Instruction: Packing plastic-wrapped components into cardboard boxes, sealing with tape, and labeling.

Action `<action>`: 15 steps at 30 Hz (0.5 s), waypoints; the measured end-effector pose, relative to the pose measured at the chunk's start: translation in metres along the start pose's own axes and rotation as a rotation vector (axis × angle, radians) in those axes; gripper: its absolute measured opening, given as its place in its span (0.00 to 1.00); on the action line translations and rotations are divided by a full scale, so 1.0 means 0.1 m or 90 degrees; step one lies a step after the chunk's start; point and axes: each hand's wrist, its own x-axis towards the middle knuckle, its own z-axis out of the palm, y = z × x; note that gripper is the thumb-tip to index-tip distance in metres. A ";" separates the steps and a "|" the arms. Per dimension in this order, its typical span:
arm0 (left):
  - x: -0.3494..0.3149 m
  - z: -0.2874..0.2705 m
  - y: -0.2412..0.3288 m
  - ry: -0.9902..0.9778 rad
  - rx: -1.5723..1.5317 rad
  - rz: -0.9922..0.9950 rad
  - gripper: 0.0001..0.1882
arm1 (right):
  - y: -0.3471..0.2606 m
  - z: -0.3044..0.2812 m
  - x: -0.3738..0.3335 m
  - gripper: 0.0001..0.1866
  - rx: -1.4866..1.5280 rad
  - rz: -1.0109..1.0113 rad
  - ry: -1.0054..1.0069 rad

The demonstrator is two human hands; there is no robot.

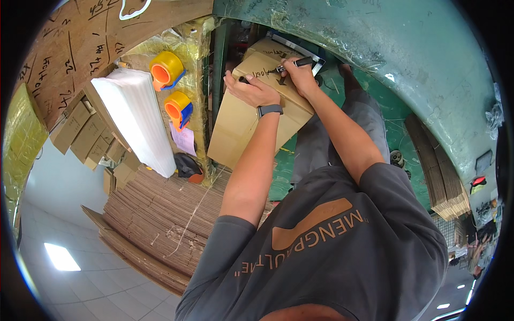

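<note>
A brown cardboard carton (241, 125) stands in front of me, with black handwriting and printed arrows on its upper face. My right hand (299, 74) grips a black marker pen (301, 62), its tip at the writing on the carton. My left hand (254, 92), with a dark watch on the wrist, rests on the carton's left side. A small black marker cap (243, 79) shows between its thumb and fingers. Directly behind this carton, part of another brown box (262, 47) can be seen.
Two orange and yellow tape dispensers (167, 71) sit on the tape-covered ledge to the left, beside a stack of white foam sheets (134, 115). Flattened cardboard (155, 219) is piled at lower left, and more cardboard (436, 166) leans at right. A green surface (396, 45) curves across the upper right.
</note>
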 end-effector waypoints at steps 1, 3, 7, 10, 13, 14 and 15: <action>0.00 0.00 -0.01 0.000 0.000 -0.003 0.32 | -0.01 0.02 -0.01 0.14 0.001 0.002 -0.001; -0.01 -0.01 -0.04 0.001 0.002 -0.006 0.32 | -0.04 0.06 -0.04 0.15 -0.051 -0.021 0.016; -0.01 -0.01 -0.02 0.005 0.003 -0.001 0.32 | -0.06 0.04 -0.04 0.14 -0.013 0.007 0.007; 0.00 -0.01 0.00 0.005 0.006 -0.003 0.32 | -0.02 -0.01 -0.01 0.14 -0.031 0.019 0.001; 0.00 -0.01 0.00 0.007 0.009 0.000 0.32 | 0.00 -0.01 -0.01 0.14 -0.031 0.000 0.021; 0.00 -0.01 0.00 0.011 0.009 0.009 0.32 | 0.01 -0.02 0.00 0.14 -0.037 0.002 0.028; 0.01 0.00 -0.01 0.011 0.009 0.010 0.32 | 0.01 -0.03 0.01 0.15 -0.043 0.004 0.035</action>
